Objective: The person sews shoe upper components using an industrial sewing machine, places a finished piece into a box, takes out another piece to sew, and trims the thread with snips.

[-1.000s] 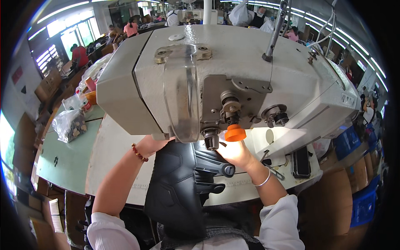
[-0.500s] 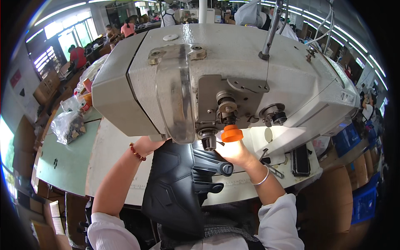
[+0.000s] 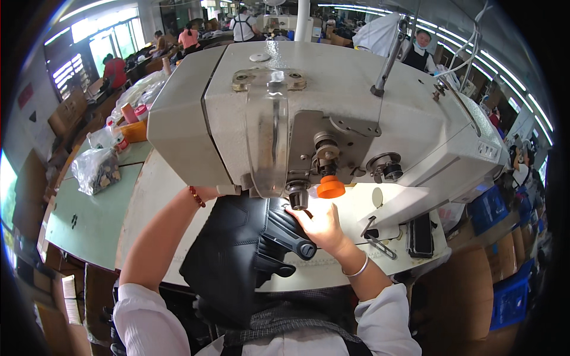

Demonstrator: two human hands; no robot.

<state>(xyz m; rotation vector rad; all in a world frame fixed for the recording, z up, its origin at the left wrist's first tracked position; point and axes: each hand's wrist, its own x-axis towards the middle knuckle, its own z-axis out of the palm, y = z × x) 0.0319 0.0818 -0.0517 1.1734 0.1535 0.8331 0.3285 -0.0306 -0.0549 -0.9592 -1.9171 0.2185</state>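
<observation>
A black leather boot (image 3: pixel 228 249), with ribbed panels and buckle straps (image 3: pixel 288 237), lies tilted below the head of a grey sewing machine (image 3: pixel 356 77). Its upper end goes in beneath the machine head. My right hand (image 3: pixel 323 226) grips the boot's upper edge on the right, its thumb lying toward the ribbed panel; the other fingers are partly covered by the machine's knobs. On the other side, my left hand (image 3: pixel 209 193) reaches under the machine head beside the boot. Its fingers are hidden. An orange knob (image 3: pixel 331 187) hangs just above my right hand.
The white machine table (image 3: pixel 160 202) adjoins a pale green table (image 3: pixel 89 222) bearing a clear plastic bag (image 3: pixel 98 172) of small parts. A black tray (image 3: pixel 420 236) lies at the right, near a metal latch (image 3: pixel 380 244). Blue crates (image 3: pixel 513 296) and other people are farther off.
The boot has swung to the left and tilts more. My right hand has shifted left and slightly down along it, showing more of its back. The whole view has shifted a little.
</observation>
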